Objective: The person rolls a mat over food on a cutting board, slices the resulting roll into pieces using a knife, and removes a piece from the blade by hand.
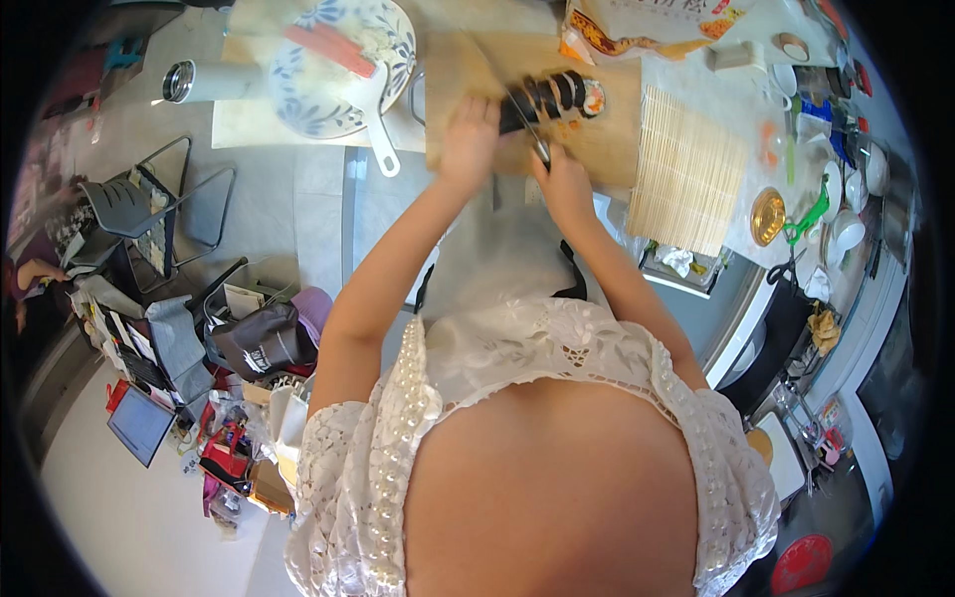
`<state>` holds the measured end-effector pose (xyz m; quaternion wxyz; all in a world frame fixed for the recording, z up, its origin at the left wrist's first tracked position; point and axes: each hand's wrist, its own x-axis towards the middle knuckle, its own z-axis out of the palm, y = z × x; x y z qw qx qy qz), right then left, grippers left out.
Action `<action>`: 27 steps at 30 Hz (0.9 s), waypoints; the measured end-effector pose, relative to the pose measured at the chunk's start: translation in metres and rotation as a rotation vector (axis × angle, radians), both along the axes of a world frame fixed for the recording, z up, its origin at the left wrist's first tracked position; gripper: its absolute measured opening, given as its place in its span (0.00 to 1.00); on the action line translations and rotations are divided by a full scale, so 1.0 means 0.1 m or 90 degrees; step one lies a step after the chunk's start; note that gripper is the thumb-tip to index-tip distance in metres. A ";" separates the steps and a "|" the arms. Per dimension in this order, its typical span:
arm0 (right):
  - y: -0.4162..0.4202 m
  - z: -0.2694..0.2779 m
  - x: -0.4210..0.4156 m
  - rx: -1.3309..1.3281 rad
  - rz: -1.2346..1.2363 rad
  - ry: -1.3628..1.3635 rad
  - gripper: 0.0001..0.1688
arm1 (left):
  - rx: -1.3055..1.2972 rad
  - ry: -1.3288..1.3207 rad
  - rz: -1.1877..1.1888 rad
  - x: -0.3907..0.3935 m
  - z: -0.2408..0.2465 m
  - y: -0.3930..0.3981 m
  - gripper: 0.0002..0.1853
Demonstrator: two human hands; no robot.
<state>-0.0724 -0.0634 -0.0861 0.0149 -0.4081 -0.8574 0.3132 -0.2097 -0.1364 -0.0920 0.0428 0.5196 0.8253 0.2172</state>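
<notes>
A dark seaweed-wrapped sushi roll [531, 102] lies on the wooden cutting board [612, 157], its right part cut into several slices. The end slice [594, 98] shows rice and an orange filling. My left hand [471, 142] rests on the uncut left end of the roll. My right hand [561, 181] is closed around the black handle of a kitchen knife [515, 102], whose blade crosses the roll close to the cut slices. Small orange crumbs lie beside the roll. The blade and my left fingers are somewhat blurred.
Left of the board, a blue-patterned plate [298, 108] holds reddish sticks [328, 48] and a white rice paddle [380, 138]. An open bottle [213, 80] lies beyond. A bamboo rolling mat [686, 172] overlaps the board's right side. A food bag [642, 30] is behind; scissors [787, 270] lie right.
</notes>
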 end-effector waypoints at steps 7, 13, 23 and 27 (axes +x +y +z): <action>-0.12 -0.02 0.17 -0.051 -0.035 -0.011 0.17 | -0.015 0.012 -0.014 0.03 0.01 -0.03 0.25; -0.06 -0.06 0.00 0.048 -0.017 -0.002 0.16 | -0.026 -0.020 0.016 0.04 0.08 0.01 0.26; 0.02 0.07 0.00 -0.025 -0.004 0.039 0.17 | 0.060 0.024 0.018 0.01 0.10 -0.06 0.31; -0.08 0.16 0.21 -0.116 -0.044 0.145 0.16 | 0.040 -0.003 0.040 0.01 0.02 -0.14 0.29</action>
